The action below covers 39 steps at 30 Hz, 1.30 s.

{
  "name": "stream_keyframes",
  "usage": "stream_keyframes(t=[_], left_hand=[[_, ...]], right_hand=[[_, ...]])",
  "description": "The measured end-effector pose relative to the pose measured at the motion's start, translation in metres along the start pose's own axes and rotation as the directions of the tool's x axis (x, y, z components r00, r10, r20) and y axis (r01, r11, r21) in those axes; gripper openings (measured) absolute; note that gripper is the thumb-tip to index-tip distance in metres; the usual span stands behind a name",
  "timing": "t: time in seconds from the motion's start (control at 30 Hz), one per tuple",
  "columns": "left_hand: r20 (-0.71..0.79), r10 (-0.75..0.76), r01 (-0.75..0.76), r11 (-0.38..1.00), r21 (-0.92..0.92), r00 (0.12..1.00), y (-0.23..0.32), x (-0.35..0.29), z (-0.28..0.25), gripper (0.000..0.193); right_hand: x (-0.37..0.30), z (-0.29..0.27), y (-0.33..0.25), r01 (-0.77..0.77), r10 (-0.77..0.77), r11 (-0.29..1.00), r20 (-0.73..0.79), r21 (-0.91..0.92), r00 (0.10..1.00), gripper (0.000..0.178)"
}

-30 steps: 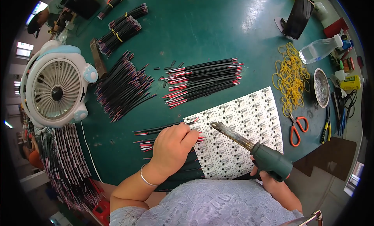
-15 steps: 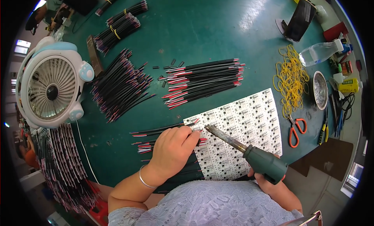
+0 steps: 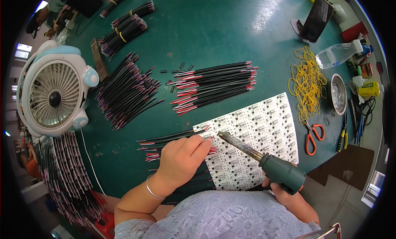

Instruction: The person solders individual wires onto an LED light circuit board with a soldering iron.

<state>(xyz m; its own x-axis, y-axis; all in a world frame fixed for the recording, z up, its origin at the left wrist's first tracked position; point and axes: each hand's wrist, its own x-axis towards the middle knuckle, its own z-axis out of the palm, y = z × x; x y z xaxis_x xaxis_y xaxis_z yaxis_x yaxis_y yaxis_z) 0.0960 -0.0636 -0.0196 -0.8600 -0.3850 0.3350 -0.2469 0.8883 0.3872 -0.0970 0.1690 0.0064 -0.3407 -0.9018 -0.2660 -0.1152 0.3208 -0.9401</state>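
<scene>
My left hand [image 3: 181, 158] is closed in a pinch at the left part of a white circuit board panel [image 3: 268, 131], on a black cable whose red wire end shows just past my fingertips. Most of that cable is hidden under the hand. My right hand [image 3: 285, 194] grips the dark green handle of a soldering iron [image 3: 282, 173]. The iron's blackened tip is over the panel, a little to the right of my left fingertips; whether it touches cannot be told. Several black cables [image 3: 165, 137] with red and white ends lie along the panel's left edge, partly under my left hand.
Beyond the panel lie loose cables [image 3: 218, 84] and another cable heap [image 3: 130, 94]. A white-blue fan [image 3: 54, 96] stands left. To the right are yellow rubber bands [image 3: 307, 86], a metal bowl [image 3: 338, 94], orange-handled scissors [image 3: 310, 144], a clear bottle [image 3: 336, 56] and a phone [image 3: 317, 20].
Hardly anything differs. The soldering iron has shifted very slightly, and the left hand keeps its pinch at the same place on the panel.
</scene>
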Motion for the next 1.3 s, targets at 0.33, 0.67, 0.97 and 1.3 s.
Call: stream_keyframes(t=[0.33, 0.67, 0.97, 1.3], left_hand=[[0.022, -0.015, 0.015, 1.0, -0.027, 1.0, -0.001, -0.002, 0.003, 0.025], [0.033, -0.036, 0.038, 0.998, -0.049, 0.999, 0.001, 0.0, 0.003, 0.027], [0.011, -0.012, 0.012, 0.999, -0.03, 1.0, -0.002, 0.001, 0.004, 0.023], [0.003, 0.007, -0.007, 1.0, -0.021, 1.0, -0.001, 0.003, 0.002, 0.018]], right_hand=[[-0.003, 0.003, 0.006, -0.015, 0.018, 0.962, 0.008, -0.271, 1.0, 0.031], [0.0, 0.002, 0.009, 0.19, -0.162, 0.866, 0.099, -0.463, 0.982, 0.04], [0.005, 0.001, -0.008, 0.048, -0.048, 0.999, 0.024, -0.003, 0.999, 0.023], [-0.009, 0.003, 0.006, -0.02, 0.028, 0.964, 0.028, -0.264, 0.999, 0.033]])
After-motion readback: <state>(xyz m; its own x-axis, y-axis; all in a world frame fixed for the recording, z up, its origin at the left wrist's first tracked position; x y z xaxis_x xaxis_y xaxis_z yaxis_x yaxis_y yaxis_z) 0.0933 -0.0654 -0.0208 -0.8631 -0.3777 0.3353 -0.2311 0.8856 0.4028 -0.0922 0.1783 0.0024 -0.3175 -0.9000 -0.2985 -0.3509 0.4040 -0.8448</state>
